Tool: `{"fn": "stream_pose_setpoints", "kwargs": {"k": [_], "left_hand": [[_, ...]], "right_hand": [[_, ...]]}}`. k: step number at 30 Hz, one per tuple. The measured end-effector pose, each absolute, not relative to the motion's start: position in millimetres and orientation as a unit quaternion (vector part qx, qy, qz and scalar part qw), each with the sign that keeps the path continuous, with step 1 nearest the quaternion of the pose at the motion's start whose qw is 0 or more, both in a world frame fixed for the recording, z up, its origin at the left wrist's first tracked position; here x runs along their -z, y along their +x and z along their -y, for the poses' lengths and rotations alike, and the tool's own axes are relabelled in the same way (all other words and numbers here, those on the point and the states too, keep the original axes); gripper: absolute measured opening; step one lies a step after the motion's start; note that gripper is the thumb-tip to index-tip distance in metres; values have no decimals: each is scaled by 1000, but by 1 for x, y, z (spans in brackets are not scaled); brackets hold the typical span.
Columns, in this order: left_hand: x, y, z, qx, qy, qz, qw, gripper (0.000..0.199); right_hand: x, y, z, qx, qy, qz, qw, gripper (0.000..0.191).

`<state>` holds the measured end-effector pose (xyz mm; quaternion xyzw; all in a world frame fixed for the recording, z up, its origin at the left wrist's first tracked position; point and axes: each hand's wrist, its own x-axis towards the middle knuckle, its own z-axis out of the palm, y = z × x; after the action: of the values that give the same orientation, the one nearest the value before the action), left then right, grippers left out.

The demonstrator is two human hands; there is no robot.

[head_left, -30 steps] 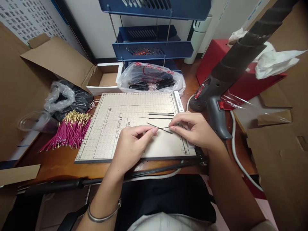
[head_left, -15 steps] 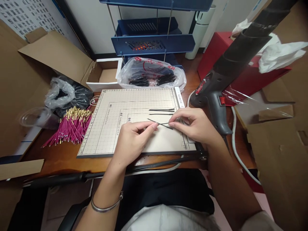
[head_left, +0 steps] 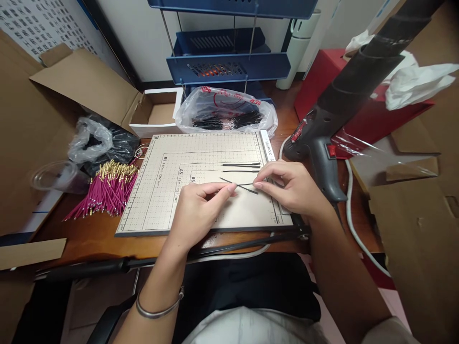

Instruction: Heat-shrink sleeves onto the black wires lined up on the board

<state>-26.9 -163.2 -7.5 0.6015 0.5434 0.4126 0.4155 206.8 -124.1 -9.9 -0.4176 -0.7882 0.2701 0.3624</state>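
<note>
A thin black wire point(head_left: 245, 184) is stretched between my two hands above the paper cutter board point(head_left: 201, 145). My left hand point(head_left: 201, 205) pinches its left end between thumb and forefinger. At the other end, the fingertips of my right hand point(head_left: 287, 186) are closed on it. Another short black wire point(head_left: 251, 190) lies slantwise on the board, crossing under the held one. Just beyond my fingers, several more black wires point(head_left: 241, 165) lie side by side on the printed grid. What exactly the wire's ends look like is hidden by my fingertips.
Purple wires with gold tips point(head_left: 107, 191) are heaped left of the board. Behind it sits a plastic bag point(head_left: 225, 107) of black wires beside an open white box point(head_left: 158, 125). A heat gun point(head_left: 322, 143) stands at right. The cutter's long arm point(head_left: 215, 249) runs along the front.
My right hand has shifted very slightly to the right, and both hands keep their pinch on the wire. Otherwise the view has only moved a little.
</note>
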Motion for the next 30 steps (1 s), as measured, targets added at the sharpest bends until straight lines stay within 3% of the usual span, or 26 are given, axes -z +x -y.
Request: {"fn": "stream_pose_setpoints", "kwargs": {"k": [9,14,30], "left_hand": [[7,-25,162,-415,601,-555,398,26],[7,-26,161,-434,560,-589,389,43],[10,-27,158,-467,576,-563,366,31]], "right_hand": [[8,208,124,-290,-437,779,344,11],[10,212,122,-282,-478,746,369,9],[19,212,115,-192,-498,775,340,3]]}}
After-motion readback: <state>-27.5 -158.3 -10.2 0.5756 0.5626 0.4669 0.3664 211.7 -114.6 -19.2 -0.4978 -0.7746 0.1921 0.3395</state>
